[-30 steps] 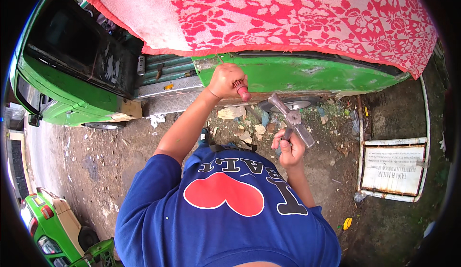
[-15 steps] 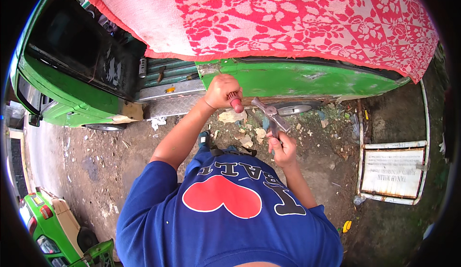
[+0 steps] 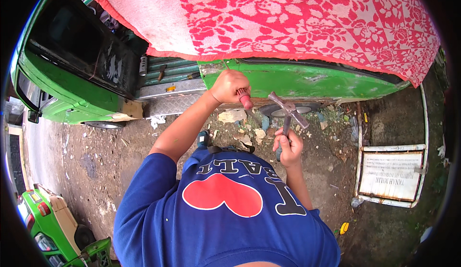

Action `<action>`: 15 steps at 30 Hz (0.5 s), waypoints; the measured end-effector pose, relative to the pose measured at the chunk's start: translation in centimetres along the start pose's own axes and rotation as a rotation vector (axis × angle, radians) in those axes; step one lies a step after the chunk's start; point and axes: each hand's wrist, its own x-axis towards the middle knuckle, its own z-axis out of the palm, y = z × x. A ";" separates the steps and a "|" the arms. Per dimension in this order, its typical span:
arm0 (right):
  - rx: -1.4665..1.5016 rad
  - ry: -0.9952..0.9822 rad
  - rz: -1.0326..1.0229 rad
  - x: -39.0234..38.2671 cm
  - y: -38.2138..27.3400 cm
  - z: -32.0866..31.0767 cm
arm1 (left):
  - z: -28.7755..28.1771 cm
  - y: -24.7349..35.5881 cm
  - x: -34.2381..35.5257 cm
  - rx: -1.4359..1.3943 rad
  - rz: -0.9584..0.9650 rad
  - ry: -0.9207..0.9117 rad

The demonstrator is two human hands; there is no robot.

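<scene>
My left hand [image 3: 230, 86] is wrapped round a red-handled screwdriver [image 3: 246, 100]. Its ridged, round-ended handle points back toward me, and a thin bit of shaft shows beyond my knuckles at the edge of the green body panel [image 3: 297, 83]. Whether the tip touches the panel I cannot tell. In my right hand [image 3: 291, 151] is a hammer [image 3: 290, 110], gripped by its dark handle with the worn metal head up. The hammer head is to the right of the screwdriver handle and apart from it.
A red and pink floral cloth [image 3: 307, 17] drapes over the green vehicle. To the left are its open, ribbed floor [image 3: 173, 68], with a spray can [image 3: 143, 66], and a green door [image 3: 72, 91]. Rubble [image 3: 232, 116] litters the ground; a white-framed sign [image 3: 391, 173] lies at right.
My left hand has moved slightly right and farther away with the screwdriver. The hammer has shifted right, widening the gap between its head and the screwdriver handle.
</scene>
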 end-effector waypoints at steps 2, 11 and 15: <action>-0.010 -0.001 -0.004 -0.1 -0.1 -0.1 | 0.0 0.1 0.0 -0.012 0.010 0.005; 0.007 0.031 0.026 0.1 -0.6 -0.3 | 0.1 0.4 -0.4 0.001 0.033 0.088; -0.009 -0.018 0.037 0.1 -0.4 -0.7 | 0.2 0.6 -0.4 -0.001 0.041 0.139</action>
